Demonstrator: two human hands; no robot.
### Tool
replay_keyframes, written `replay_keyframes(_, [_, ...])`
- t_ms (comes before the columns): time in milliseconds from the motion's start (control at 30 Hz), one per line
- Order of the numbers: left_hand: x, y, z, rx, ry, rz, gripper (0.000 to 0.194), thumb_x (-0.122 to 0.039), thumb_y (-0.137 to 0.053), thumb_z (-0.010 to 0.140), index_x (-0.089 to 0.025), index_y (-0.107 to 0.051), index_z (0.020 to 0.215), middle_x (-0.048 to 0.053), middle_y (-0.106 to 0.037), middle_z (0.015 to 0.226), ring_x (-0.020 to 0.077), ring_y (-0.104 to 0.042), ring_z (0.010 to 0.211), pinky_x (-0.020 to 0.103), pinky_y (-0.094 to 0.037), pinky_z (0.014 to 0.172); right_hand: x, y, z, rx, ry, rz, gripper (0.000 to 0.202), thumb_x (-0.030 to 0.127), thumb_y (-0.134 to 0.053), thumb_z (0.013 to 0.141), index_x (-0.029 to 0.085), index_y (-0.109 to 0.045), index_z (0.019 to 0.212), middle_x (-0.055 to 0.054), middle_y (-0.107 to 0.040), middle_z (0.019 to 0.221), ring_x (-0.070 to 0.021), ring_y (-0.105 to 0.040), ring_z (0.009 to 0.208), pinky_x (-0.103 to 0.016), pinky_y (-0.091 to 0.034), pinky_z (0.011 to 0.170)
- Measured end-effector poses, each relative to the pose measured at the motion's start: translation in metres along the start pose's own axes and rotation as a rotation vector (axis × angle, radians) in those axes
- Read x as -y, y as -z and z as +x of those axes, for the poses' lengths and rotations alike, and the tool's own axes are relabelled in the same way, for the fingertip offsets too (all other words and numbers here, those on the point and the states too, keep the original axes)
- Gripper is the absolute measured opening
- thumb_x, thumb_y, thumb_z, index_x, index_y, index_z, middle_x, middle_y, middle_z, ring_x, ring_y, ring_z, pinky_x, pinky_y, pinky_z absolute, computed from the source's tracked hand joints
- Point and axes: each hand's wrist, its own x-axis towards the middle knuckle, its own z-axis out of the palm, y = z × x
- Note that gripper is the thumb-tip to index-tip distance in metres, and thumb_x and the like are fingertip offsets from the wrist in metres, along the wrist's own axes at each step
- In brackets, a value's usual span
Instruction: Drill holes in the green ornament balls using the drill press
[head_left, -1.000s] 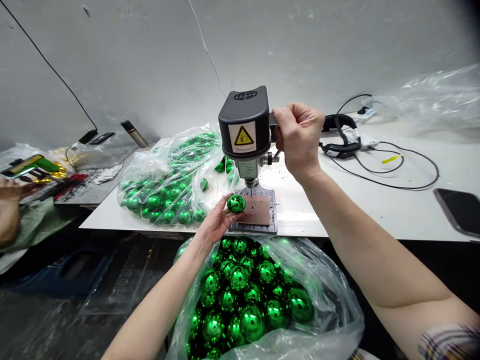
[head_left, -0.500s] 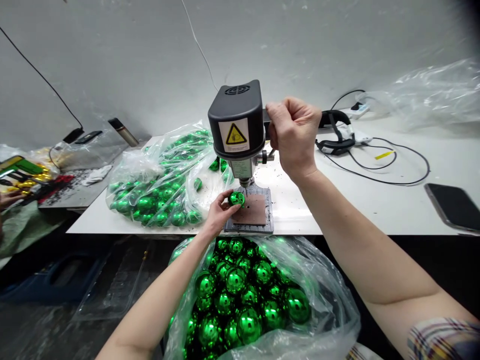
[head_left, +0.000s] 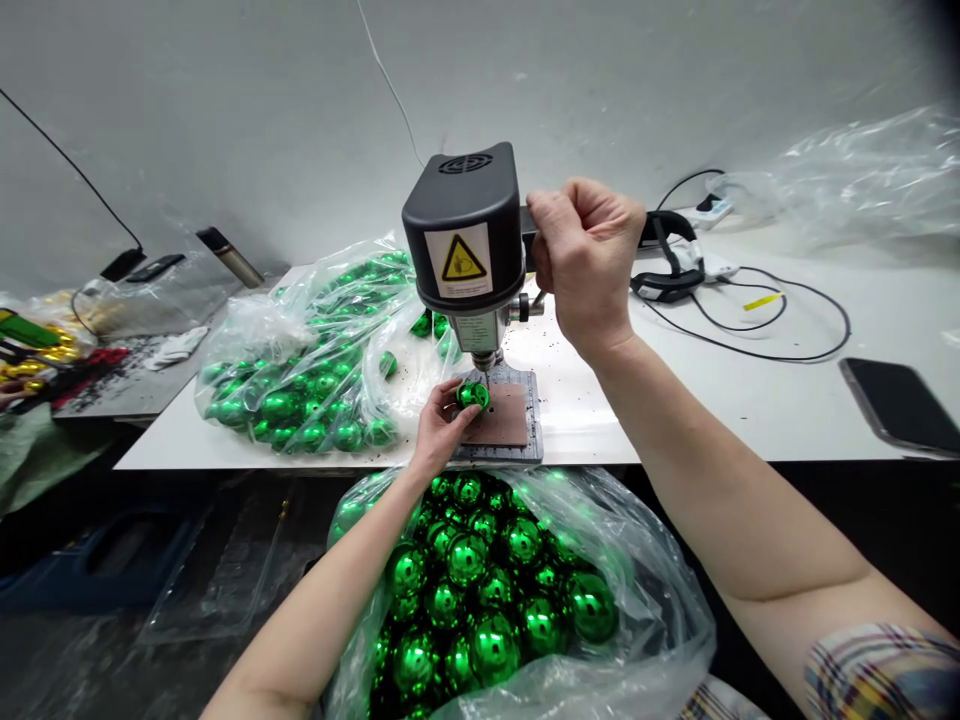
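Observation:
Between the fingers and thumb of my left hand (head_left: 441, 425) is a shiny green ball (head_left: 472, 396), held under the bit of a small black drill press (head_left: 463, 225). The ball is over the left part of a brown board (head_left: 501, 415) on the grey drill base (head_left: 534, 440). Whether the bit touches the ball I cannot tell. My right hand (head_left: 589, 260) is wrapped in a fist round the press's lever, most of which it hides. A yellow warning label (head_left: 459, 260) faces me on the motor housing.
Below the table edge, a clear plastic bag (head_left: 660, 600) holds many green balls (head_left: 466, 558). Another bag of green balls (head_left: 300, 390) lies left of the press. A headset (head_left: 667, 265), cables and a phone (head_left: 900, 405) lie at right. Someone's hand (head_left: 13, 393) shows far left.
My view has shifted slightly, so the table and press sit a little further left. The ball has come nearer to the bit. Both hands keep their grip.

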Motion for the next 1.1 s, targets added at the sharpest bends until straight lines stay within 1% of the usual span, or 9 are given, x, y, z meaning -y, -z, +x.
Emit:
replay_keyframes(133, [0.007, -0.003, 0.005, -0.002, -0.022, -0.036, 0.060, -0.032, -0.085, 0.067, -0.019, -0.054, 0.117, 0.010, -0.066, 0.120, 0.0209, -0.064, 0.105, 0.037, -0.049, 0.095, -0.003, 0.000, 0.001, -0.014, 0.028, 0.024, 0.059, 0.039, -0.067, 0.089, 0.023, -0.021, 0.056, 0.005, -0.024, 0.051, -0.0100, -0.027, 0.045, -0.028, -0.024, 0.044])
replay_keyframes(233, [0.013, -0.004, 0.009, 0.042, -0.048, -0.054, 0.062, -0.030, -0.087, 0.065, -0.020, -0.053, 0.115, 0.011, -0.067, 0.123, 0.0237, -0.063, 0.113, 0.041, -0.046, 0.102, -0.004, -0.001, 0.001, -0.018, 0.066, 0.043, 0.059, 0.039, -0.067, 0.089, 0.023, -0.021, 0.056, 0.005, -0.021, 0.052, -0.0100, -0.026, 0.043, -0.029, -0.023, 0.043])
replay_keyframes(367, [0.015, -0.007, 0.011, 0.088, -0.084, -0.082, 0.063, -0.026, -0.088, 0.063, -0.021, -0.051, 0.113, 0.011, -0.067, 0.122, 0.0240, -0.062, 0.115, 0.044, -0.045, 0.106, -0.002, -0.002, 0.001, -0.029, 0.056, 0.050, 0.058, 0.028, -0.066, 0.090, 0.023, -0.020, 0.055, 0.006, -0.020, 0.052, -0.0091, -0.024, 0.044, -0.028, -0.022, 0.044])
replay_keyframes(467, [0.015, -0.010, 0.012, 0.070, -0.107, -0.084, 0.069, -0.024, -0.091, 0.058, -0.021, -0.049, 0.112, 0.009, -0.068, 0.118, 0.0234, -0.063, 0.114, 0.044, -0.044, 0.106, -0.002, -0.002, 0.001, -0.037, 0.044, 0.073, 0.055, 0.016, -0.064, 0.090, 0.023, -0.022, 0.054, 0.006, -0.020, 0.052, -0.0082, -0.025, 0.044, -0.027, -0.020, 0.045])
replay_keyframes(533, [0.015, -0.012, 0.012, 0.054, -0.112, -0.086, 0.071, -0.023, -0.092, 0.055, -0.021, -0.048, 0.111, 0.008, -0.069, 0.115, 0.0228, -0.063, 0.112, 0.043, -0.044, 0.105, -0.003, -0.002, 0.001, -0.028, 0.061, 0.070, 0.055, 0.017, -0.064, 0.090, 0.023, -0.022, 0.055, 0.006, -0.019, 0.052, -0.0079, -0.023, 0.044, -0.027, -0.020, 0.045])
replay_keyframes(667, [0.014, -0.010, 0.016, 0.032, -0.038, -0.124, 0.069, -0.025, -0.091, 0.056, -0.021, -0.048, 0.110, 0.007, -0.070, 0.111, 0.0209, -0.066, 0.104, 0.042, -0.048, 0.100, -0.005, -0.001, 0.002, -0.013, 0.076, 0.016, 0.057, 0.026, -0.066, 0.091, 0.023, -0.020, 0.056, 0.007, -0.019, 0.052, -0.0079, -0.022, 0.046, -0.027, -0.022, 0.045])
replay_keyframes(833, [0.015, -0.002, 0.021, 0.010, 0.087, -0.161, 0.068, -0.029, -0.091, 0.057, -0.020, -0.049, 0.110, 0.007, -0.072, 0.108, 0.0215, -0.069, 0.100, 0.042, -0.050, 0.097, 0.000, -0.001, 0.001, -0.042, 0.051, 0.054, 0.054, 0.006, -0.060, 0.088, 0.023, -0.023, 0.053, 0.006, -0.021, 0.051, -0.0088, -0.024, 0.045, -0.028, -0.020, 0.045])
replay_keyframes(1033, [0.014, -0.001, 0.020, 0.001, 0.094, -0.188, 0.067, -0.028, -0.090, 0.057, -0.019, -0.049, 0.109, 0.006, -0.072, 0.107, 0.0204, -0.069, 0.099, 0.042, -0.050, 0.097, 0.004, -0.002, 0.001, -0.036, 0.044, 0.042, 0.053, 0.004, -0.058, 0.089, 0.023, -0.023, 0.053, 0.006, -0.021, 0.051, -0.0085, -0.024, 0.046, -0.027, -0.022, 0.047])
replay_keyframes(1100, [0.014, -0.002, 0.019, 0.005, 0.094, -0.185, 0.066, -0.028, -0.089, 0.059, -0.019, -0.049, 0.110, 0.007, -0.071, 0.108, 0.0205, -0.068, 0.100, 0.042, -0.050, 0.098, 0.003, -0.003, 0.001, -0.038, 0.050, 0.066, 0.052, 0.007, -0.059, 0.089, 0.023, -0.024, 0.053, 0.006, -0.021, 0.051, -0.0088, -0.026, 0.046, -0.028, -0.021, 0.048])
